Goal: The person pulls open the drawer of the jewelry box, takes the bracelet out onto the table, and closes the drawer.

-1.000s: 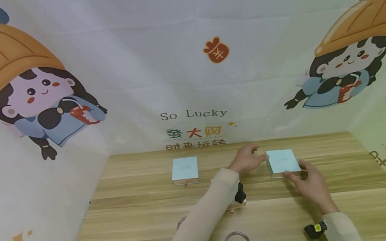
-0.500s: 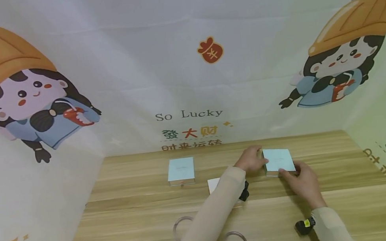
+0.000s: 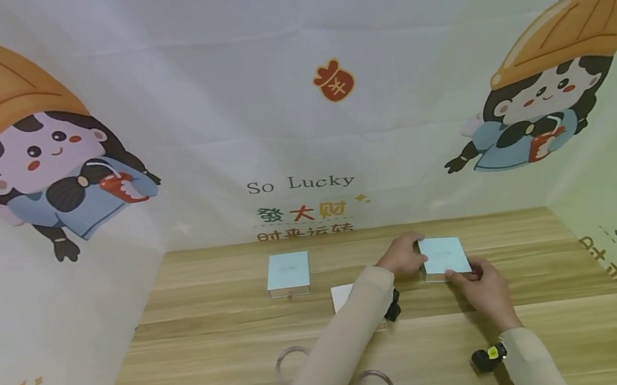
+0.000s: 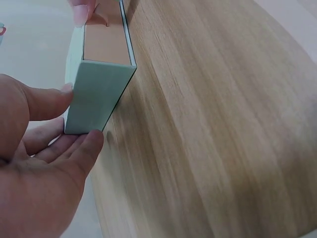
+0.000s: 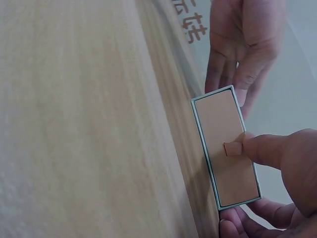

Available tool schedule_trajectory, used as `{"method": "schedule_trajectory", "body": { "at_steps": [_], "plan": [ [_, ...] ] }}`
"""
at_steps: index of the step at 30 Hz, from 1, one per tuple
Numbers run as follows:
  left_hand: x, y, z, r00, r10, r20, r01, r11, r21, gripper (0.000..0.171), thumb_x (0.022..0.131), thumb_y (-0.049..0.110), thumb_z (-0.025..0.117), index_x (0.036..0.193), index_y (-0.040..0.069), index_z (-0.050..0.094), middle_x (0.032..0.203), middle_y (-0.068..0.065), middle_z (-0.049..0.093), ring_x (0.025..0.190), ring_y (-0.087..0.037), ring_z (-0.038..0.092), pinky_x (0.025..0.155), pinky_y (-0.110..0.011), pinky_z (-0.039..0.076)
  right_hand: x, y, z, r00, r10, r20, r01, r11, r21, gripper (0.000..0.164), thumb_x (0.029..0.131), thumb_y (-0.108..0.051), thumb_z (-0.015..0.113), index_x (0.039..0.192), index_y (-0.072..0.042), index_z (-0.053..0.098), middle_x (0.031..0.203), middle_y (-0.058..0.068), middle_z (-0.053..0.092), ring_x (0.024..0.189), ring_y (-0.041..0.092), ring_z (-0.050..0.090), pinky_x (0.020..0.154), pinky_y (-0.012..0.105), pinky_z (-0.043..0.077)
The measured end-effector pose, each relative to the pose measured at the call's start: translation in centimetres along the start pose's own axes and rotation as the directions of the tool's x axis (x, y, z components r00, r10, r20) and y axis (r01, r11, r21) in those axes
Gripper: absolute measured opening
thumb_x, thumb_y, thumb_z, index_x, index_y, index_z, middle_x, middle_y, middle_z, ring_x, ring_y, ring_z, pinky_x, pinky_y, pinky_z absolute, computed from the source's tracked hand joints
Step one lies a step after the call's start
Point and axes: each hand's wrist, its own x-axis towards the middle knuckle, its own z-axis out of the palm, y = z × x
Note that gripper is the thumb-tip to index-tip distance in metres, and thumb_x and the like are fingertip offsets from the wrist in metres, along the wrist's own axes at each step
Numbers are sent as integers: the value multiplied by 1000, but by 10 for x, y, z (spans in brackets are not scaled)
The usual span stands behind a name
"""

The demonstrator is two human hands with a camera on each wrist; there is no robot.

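Both hands hold a pale blue drawer box [image 3: 444, 254] at the back right of the table. My left hand [image 3: 403, 255] grips its left side; in the left wrist view the thumb lies on the top and the fingers reach round the back edge and under. My right hand [image 3: 486, 289] grips the front right corner, thumb on the top's front edge and fingers at the right side. The right wrist view shows the box's tan drawer front [image 5: 218, 119] flush in the sleeve, with a small ribbon tab [image 5: 233, 148] beside the right thumb.
A second pale blue box [image 3: 288, 272] sits at the back left. Partly under my left forearm lies a white-topped box [image 3: 342, 296]. Two brownish bangles [image 3: 371, 372] lie near the front, one partly covered by the sleeve. A printed cloth wall [image 3: 214, 165] stands behind the table [image 3: 215, 330].
My left hand has moved from beside the box's left edge to gripping it. The box has turned and shifted slightly. The right hand keeps its grip, and the head view has shifted a little.
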Motion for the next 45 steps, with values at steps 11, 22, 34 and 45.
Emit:
{"method": "schedule_trajectory", "body": {
  "at_steps": [11,22,34,45],
  "plan": [
    [-8,2,-3,999,-5,-36,8,996,88,55,89,18,81,139,4,60,139,-9,63,125,-21,61,106,-29,51,6,9,-5,999,32,6,-32,997,75,72,96,-40,71,142,10,47,135,31,57,121,38,59,74,14,46],
    [-23,-1,-5,996,-40,-74,48,994,102,36,85,20,85,109,4,64,108,-5,70,89,-11,59,80,-22,53,10,11,-9,999,19,26,-23,989,149,63,95,-33,74,140,4,52,135,26,61,103,6,58,78,8,47],
    [-48,-1,-2,993,-20,-116,44,977,209,35,84,21,86,101,2,62,85,-2,62,71,-9,47,62,-20,44,19,15,-11,990,-63,130,39,982,186,61,98,-32,71,146,0,50,143,25,58,104,-6,56,83,8,48],
    [-72,1,9,979,-71,-190,103,981,164,42,84,21,85,112,-1,63,94,-7,66,77,-11,52,69,-23,52,30,13,-12,964,-169,204,144,981,131,58,101,-35,66,148,-6,53,142,21,61,112,0,58,88,9,44]
  ]
}}
